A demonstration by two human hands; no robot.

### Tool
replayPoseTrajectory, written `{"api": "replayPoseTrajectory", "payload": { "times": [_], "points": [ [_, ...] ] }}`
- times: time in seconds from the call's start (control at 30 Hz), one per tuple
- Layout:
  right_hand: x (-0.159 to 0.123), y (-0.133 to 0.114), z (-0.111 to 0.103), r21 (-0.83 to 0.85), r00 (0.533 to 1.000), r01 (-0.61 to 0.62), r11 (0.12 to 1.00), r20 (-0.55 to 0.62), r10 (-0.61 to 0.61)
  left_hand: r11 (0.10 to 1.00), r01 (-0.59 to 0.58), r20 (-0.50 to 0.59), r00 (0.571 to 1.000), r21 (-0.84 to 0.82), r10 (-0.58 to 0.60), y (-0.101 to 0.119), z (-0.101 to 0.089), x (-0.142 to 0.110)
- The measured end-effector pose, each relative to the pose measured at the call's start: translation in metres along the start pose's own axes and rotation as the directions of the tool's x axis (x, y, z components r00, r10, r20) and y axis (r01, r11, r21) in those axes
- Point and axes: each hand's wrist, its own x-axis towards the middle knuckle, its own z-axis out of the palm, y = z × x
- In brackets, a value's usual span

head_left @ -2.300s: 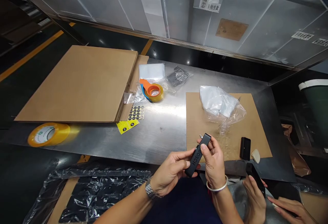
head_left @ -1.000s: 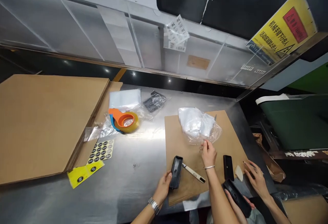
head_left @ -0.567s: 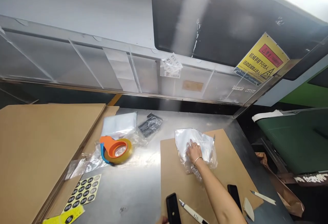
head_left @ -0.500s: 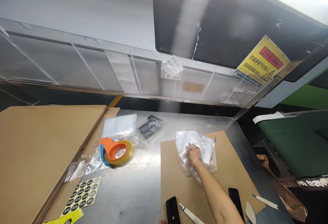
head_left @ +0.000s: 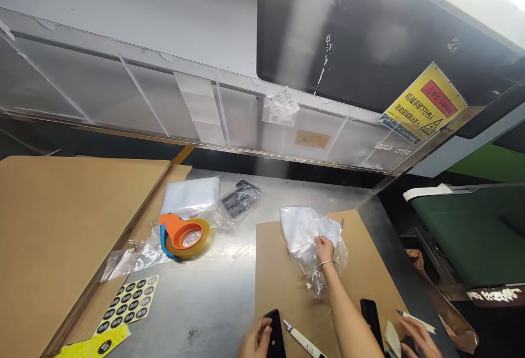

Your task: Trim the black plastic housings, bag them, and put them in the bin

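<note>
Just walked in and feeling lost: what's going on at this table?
A person's right hand pinches at the bags lying on the cardboard, while the left hand has its fingers on the edge of a black case. A knife lies just right of that case. Another person's hand is close to a second knife at the right. The tape dispenser sits untouched at the left.

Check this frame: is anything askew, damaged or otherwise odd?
Two things stand out. The dark panel above the bench has a ragged white streak, like worn coating. On the cardboard sheet, the A26-marked knife lies beside the black case at the left hand, its metal tip apparently uncovered. I see no spill.
</note>
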Motion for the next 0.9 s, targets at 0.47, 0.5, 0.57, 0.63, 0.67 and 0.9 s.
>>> {"api": "replayPoseTrajectory", "payload": {
  "times": [0.47, 0.5, 0.57, 0.63, 0.67, 0.9],
  "points": [
    [-0.126, 0.052, -0.182, 0.128, 0.985, -0.094, 0.987, -0.129, 0.111, 0.775, 0.131, 0.315, 0.945, -0.619, 0.092, 0.124, 0.100, 0.060],
    [-0.141, 0.080, -0.213, 0.129, 0.993, -0.117, 0.985, 0.034, 0.113, 0.742, 0.156, 0.328, 0.940, -0.653, 0.091, 0.127, 0.101, 0.060],
    [-0.163, 0.131, -0.259, 0.134, 0.986, -0.113, 0.985, 0.140, 0.094, 0.685, 0.209, 0.349, 0.934, -0.698, 0.071, 0.128, 0.097, 0.059],
    [-0.170, 0.167, -0.282, 0.134, 0.990, -0.027, 0.991, 0.138, 0.008, 0.649, 0.252, 0.359, 0.933, -0.718, 0.035, 0.124, 0.086, 0.056],
    [-0.169, 0.175, -0.287, 0.114, 0.989, 0.005, 0.993, 0.147, -0.022, 0.641, 0.268, 0.361, 0.933, -0.719, 0.015, 0.120, 0.079, 0.053],
    [-0.150, 0.065, -0.232, 0.282, 0.967, -0.131, 0.950, 0.247, 0.060, 0.730, 0.385, 0.512, 0.857, -0.565, -0.056, 0.101, 0.013, 0.016]
  ]
}}
